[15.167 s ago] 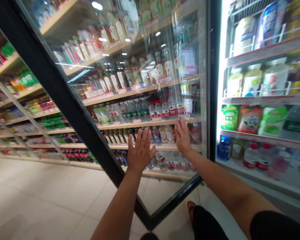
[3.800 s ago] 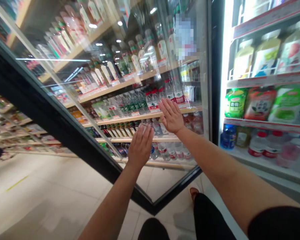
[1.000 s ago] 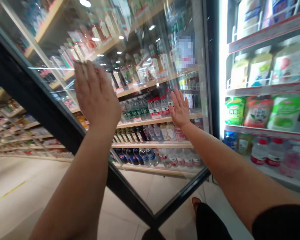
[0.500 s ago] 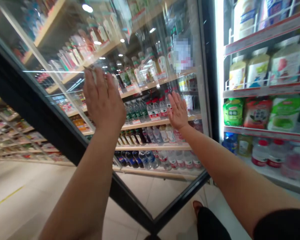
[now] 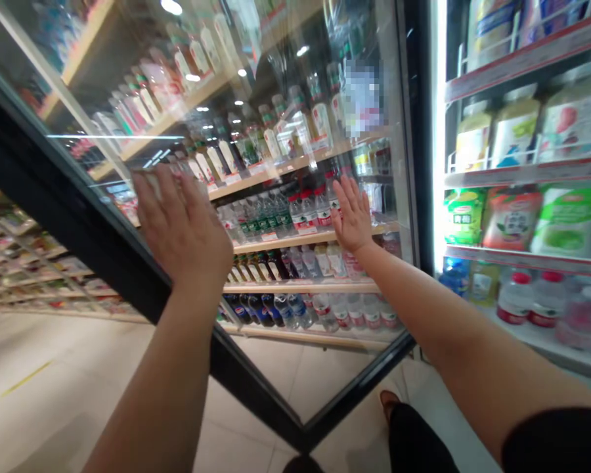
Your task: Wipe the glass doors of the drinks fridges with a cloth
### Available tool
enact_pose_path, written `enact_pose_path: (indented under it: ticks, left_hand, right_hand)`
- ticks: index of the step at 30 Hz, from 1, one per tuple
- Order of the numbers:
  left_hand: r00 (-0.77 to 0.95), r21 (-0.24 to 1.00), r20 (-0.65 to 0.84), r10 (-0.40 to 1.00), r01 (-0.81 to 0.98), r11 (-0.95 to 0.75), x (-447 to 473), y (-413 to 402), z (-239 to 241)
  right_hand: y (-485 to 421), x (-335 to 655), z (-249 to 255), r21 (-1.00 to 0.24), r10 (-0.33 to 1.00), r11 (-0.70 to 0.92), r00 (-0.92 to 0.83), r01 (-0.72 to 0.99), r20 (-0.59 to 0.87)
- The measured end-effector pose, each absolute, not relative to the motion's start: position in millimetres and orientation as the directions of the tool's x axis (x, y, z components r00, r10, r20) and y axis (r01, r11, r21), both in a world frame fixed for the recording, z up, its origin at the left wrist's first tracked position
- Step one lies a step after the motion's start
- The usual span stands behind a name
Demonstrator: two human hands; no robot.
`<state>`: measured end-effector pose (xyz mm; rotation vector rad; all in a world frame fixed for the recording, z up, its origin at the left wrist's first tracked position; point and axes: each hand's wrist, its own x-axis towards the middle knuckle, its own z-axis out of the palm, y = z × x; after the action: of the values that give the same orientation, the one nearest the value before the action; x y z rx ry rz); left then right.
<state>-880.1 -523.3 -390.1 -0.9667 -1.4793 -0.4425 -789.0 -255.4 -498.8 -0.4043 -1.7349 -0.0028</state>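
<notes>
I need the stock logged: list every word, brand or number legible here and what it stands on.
None can be read for sure.
Green pouch: white characters, too blurred.
Red-capped bottles: labels too small.
Shelf price tags: blurred.
Patch on the glass door: pixelated.

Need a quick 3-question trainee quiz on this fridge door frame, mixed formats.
1. True or false: both hands lie flat and open against the glass door.
2. Which hand is nearer the door's hinge side, by the lit fridge shelves? A) left hand B) right hand
3. Fill in: the door stands ____, not shut.

Key
1. True: left hand and right hand are spread, holding nothing.
2. B
3. open
</notes>
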Motion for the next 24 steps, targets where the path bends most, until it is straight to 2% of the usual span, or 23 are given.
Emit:
enact_pose_path:
  ticks: [2, 3, 5, 7, 10, 13, 15, 18, 20, 22, 24]
  left_hand:
    - [0.146, -0.377, 0.889, 0.434, 0.773, 0.511, -876.1, -521.2, -421.0]
    - [0.176, -0.456, 0.820, 0.545, 0.776, 0.435, -873.7, -519.4, -436.3]
    - [0.188, -0.522, 0.709, 0.679, 0.788, 0.326, -869.5, -518.4, -452.4]
    - [0.152, -0.468, 0.742, 0.653, 0.815, 0.341, -867.8, -523.4, -440.8]
    - [0.065, -0.297, 0.898, 0.435, 0.820, 0.490, -868.5, -535.2, -392.8]
    - [0.046, -0.195, 0.961, 0.271, 0.811, 0.552, -867.5, -533.5, -369.9]
    - [0.077, -0.232, 0.950, 0.301, 0.822, 0.520, -864.1, -522.6, -385.4]
    - [0.202, -0.477, 0.774, 0.600, 0.809, 0.343, -859.1, -507.1, -426.0]
    - [0.260, -0.577, 0.670, 0.696, 0.773, 0.266, -859.3, -506.7, -438.1]
    - [0.249, -0.554, 0.727, 0.640, 0.764, 0.331, -862.3, -513.9, -430.1]
    - [0.189, -0.435, 0.846, 0.499, 0.786, 0.440, -864.9, -521.4, -411.2]
  right_hand:
    - [-254.7, -789.0, -499.4, -0.211, 0.258, 0.939, -0.148, 0.273, 0.955]
    - [-254.4, -789.1, -499.9, -0.207, 0.252, 0.940, -0.144, 0.273, 0.957]
    - [-254.0, -788.9, -500.8, -0.201, 0.241, 0.942, -0.125, 0.268, 0.963]
    - [-254.0, -788.3, -501.6, -0.197, 0.231, 0.946, -0.110, 0.258, 0.967]
    - [-254.6, -786.5, -502.2, -0.193, 0.222, 0.949, -0.096, 0.248, 0.970]
    - [-255.7, -784.8, -502.2, -0.190, 0.218, 0.949, -0.089, 0.253, 0.972]
    - [-256.4, -784.0, -502.1, -0.186, 0.214, 0.948, -0.086, 0.258, 0.973]
    - [-256.8, -783.5, -502.7, -0.189, 0.218, 0.946, -0.087, 0.262, 0.972]
    - [-256.6, -782.7, -503.7, -0.200, 0.236, 0.945, -0.115, 0.259, 0.965]
    - [-257.6, -780.7, -504.2, -0.210, 0.251, 0.946, -0.151, 0.247, 0.956]
    - [-263.1, -776.8, -501.8, -0.231, 0.271, 0.945, -0.160, 0.232, 0.949]
